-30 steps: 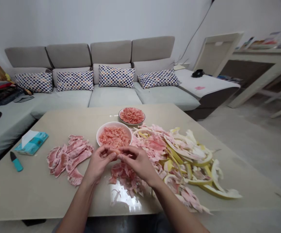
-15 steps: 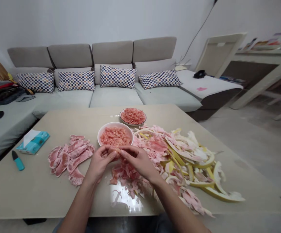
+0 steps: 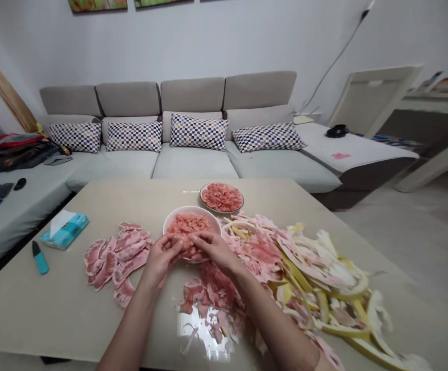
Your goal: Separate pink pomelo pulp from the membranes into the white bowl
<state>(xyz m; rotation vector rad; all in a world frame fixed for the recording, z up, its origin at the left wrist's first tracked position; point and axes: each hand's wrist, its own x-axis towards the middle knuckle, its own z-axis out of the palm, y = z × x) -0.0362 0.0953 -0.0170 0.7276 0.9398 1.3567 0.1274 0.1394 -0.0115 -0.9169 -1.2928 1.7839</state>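
— What is gripped by the fingers?
— A piece point(image 3: 185, 241) of pink pulp. It is pinched at one end by the thumb and fingertips of the left hand point(image 3: 164, 255) and at the other by those of the right hand point(image 3: 214, 250). It is partly hidden by the fingers.
— Where is it held?
— Over the near rim of the white bowl point(image 3: 191, 208), which is filled with loose pulp and set around the middle of the surface point(image 3: 53, 319).
— And farther out?
— Torn scraps point(image 3: 221, 286) are strewn from the bowl toward the near edge, and peel point(image 3: 345, 295) is heaped toward the right edge. Pink segments point(image 3: 131, 267) are laid left of the bowl. The plate point(image 3: 224, 211), dark-rimmed and also filled with pulp, is set close to the far edge. Near the left edge are placed the tissues point(image 3: 69, 234) and, nearer the near left corner, the knife point(image 3: 40, 257).
— Can any label be read?
— A darker mark is borne on the tissues' turquoise wrapper, but it is too blurred to be read.
— What has been changed since half a second ago?
— The hands were held just short of the bowl; now its near rim is overlapped by them. The piece has been kept in both grips. The view has been tipped upward, and pictures point(image 3: 98, 5) on the wall are brought in at the top.
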